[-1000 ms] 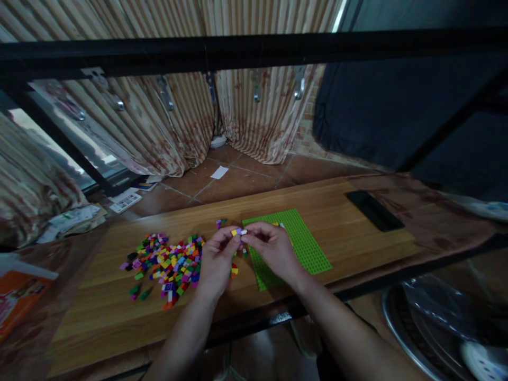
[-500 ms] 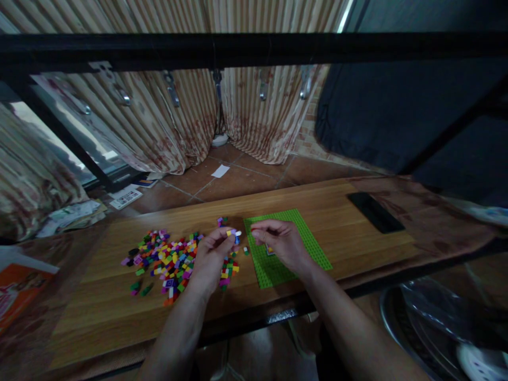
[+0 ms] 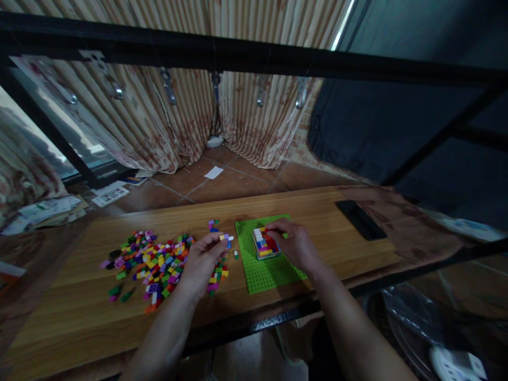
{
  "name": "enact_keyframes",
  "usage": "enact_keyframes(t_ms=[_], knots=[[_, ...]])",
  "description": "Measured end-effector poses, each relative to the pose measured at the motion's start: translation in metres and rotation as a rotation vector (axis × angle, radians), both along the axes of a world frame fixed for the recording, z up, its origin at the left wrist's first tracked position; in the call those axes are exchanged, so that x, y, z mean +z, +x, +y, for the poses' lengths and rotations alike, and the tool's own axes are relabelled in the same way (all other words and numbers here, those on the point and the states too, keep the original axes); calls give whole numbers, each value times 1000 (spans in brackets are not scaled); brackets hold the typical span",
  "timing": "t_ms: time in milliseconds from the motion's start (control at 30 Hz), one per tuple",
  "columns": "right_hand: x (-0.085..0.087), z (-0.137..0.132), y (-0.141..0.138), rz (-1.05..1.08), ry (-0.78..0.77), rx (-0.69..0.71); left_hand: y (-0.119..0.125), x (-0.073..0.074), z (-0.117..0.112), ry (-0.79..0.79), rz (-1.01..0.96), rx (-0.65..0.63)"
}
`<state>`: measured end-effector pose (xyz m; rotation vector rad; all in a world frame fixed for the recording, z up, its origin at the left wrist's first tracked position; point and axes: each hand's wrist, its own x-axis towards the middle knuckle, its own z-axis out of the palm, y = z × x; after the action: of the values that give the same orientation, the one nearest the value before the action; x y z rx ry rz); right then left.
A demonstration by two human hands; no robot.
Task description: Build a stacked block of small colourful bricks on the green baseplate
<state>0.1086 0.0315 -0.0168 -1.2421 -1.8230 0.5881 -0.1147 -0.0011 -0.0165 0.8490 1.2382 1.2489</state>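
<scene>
My left hand (image 3: 202,259) pinches a few small toy bricks (image 3: 227,241), blue, white and yellowish, above the wooden table. On the green baseplate (image 3: 254,278) stands a low block of toy bricks (image 3: 264,250) in white, red, blue and yellow. My right hand (image 3: 296,241) is closed at the far right side of this block, its fingertips on a red brick there; the fingers partly hide it. A large pile of loose toy bricks (image 3: 162,262) in many colours spreads to the left of my left hand.
A black phone-like slab (image 3: 360,219) lies on the right part of the wooden table (image 3: 317,209). Papers (image 3: 43,211) lie on the floor at the left. A dark metal bar (image 3: 254,53) with hanging clips crosses above, before striped curtains.
My right hand has moved from above the baseplate's left part onto the brick block, carrying a red brick. More of the block now shows. My left hand keeps its bricks; the view has shifted slightly.
</scene>
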Motion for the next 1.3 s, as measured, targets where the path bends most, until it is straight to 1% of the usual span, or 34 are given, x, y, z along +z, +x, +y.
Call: enact_keyframes(t_ms=[200,367,567,667,767,900,1133,1200,1300], knots=[[-1,2,-2,-83,36,45,0,-2,0,0,30,0],[-3,4,-5,-53,38,74,0,-2,-1,-16,22,-6],[-4,6,-2,-44,65,67,-1,-2,0,-24,35,-4],[-3,5,2,-29,78,40,-1,-4,1,-25,42,-1],[-1,4,4,-28,88,-25,0,-4,1,-9,48,8],[-4,5,3,-28,85,-86,0,-4,1,-11,48,3],[-21,16,0,77,-72,-123,-1,-3,0,-16,56,-18],[-25,19,-2,161,-169,-128,-1,-3,0,-15,55,-13],[-26,21,-6,353,-402,-114,0,-2,0,-17,55,-1]])
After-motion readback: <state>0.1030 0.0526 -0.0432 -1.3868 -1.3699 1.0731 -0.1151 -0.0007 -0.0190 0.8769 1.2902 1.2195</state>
